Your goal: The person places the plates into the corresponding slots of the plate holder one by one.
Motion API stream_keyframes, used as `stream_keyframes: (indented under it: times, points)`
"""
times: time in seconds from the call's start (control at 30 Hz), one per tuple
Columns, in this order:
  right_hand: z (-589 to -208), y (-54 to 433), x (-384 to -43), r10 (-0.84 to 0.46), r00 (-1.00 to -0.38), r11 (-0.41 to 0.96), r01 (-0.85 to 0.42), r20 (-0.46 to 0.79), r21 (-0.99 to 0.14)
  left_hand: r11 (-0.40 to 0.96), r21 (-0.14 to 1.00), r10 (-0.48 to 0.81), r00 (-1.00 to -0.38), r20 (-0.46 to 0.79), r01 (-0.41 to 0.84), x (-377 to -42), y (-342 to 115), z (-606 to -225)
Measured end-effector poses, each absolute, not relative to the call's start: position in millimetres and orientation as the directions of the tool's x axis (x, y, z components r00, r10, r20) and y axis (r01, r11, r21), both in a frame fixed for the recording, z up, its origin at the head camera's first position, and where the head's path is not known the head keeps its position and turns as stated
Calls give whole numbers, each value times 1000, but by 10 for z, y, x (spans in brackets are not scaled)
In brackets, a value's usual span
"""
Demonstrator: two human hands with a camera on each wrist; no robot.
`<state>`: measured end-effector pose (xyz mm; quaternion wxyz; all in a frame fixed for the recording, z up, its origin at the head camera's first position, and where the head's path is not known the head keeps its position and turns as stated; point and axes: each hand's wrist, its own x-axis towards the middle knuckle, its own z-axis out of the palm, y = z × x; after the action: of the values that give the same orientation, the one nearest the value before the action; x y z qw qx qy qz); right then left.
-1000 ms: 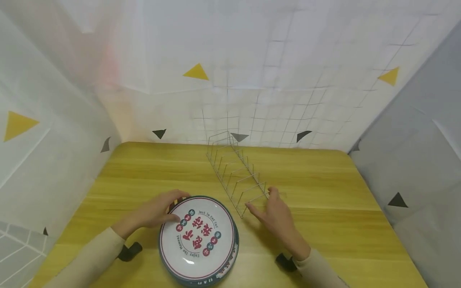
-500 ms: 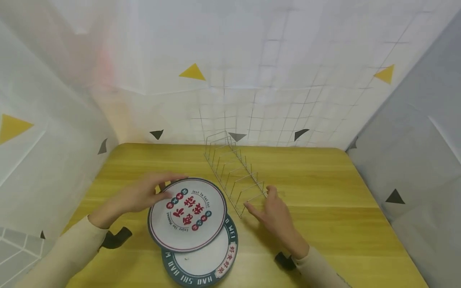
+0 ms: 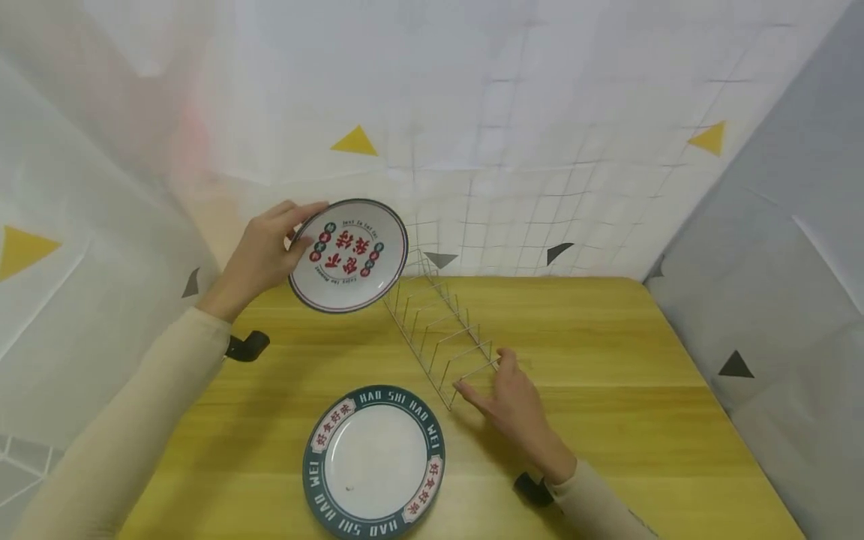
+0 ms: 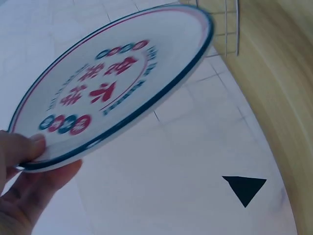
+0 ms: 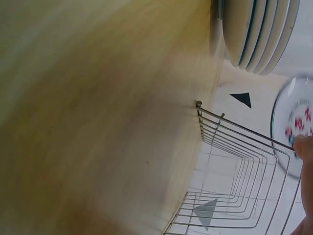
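Observation:
My left hand point(image 3: 263, 251) holds a round white plate point(image 3: 347, 281) by its left rim, raised above the far left of the table. In the left wrist view the thumb lies on the printed face of this plate point(image 4: 161, 54), with fingers beneath. Red characters and small coloured circles mark its middle. My right hand point(image 3: 520, 420) grips the near end of a wire plate rack point(image 3: 415, 349), thumb and a finger at opposite sides. At the near middle of the table sits a stack of plates point(image 3: 378, 465); its top one has a dark green lettered rim.
The wooden table point(image 3: 607, 337) is enclosed by white sheeting point(image 3: 607, 97) at the back and sides. Seen edge-on in the right wrist view, the stack point(image 5: 259, 34) holds several plates. A black wrist mount point(image 3: 248, 346) hangs below the left wrist.
My left hand has lifted the top plate off the stack and carried it up and away towards the back, uncovering the green-rimmed plate. My right hand has stayed at the rack.

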<state>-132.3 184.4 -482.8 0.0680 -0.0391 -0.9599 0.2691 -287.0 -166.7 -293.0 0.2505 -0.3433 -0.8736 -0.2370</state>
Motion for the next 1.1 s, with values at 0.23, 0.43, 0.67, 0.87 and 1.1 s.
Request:
stream_keyframes:
  times: [0.23,0.43,0.67,0.87,1.1]
  points:
    - [-4864,1829,-1309,119,-988,851,48,103,-523,646,288,407,-638,654,707,-3425,-1370,-3034]
    - [-4865,1784,-1292,133,-987,845,67,88,-530,654,309,379,-652,656,691,-3607,-1205,-3215]
    - [-4833,1746,-1264,138,-985,857,66,103,-511,656,357,342,-684,644,665,-3642,-1118,-3392]
    - [-4808,1734,-1242,146,-985,855,78,94,-513,658,312,394,-665,634,686,-3635,-1028,-3518]
    - [-4800,1681,-1228,148,-985,850,79,92,-521,642,283,394,-623,676,712,-3635,-984,-3542]
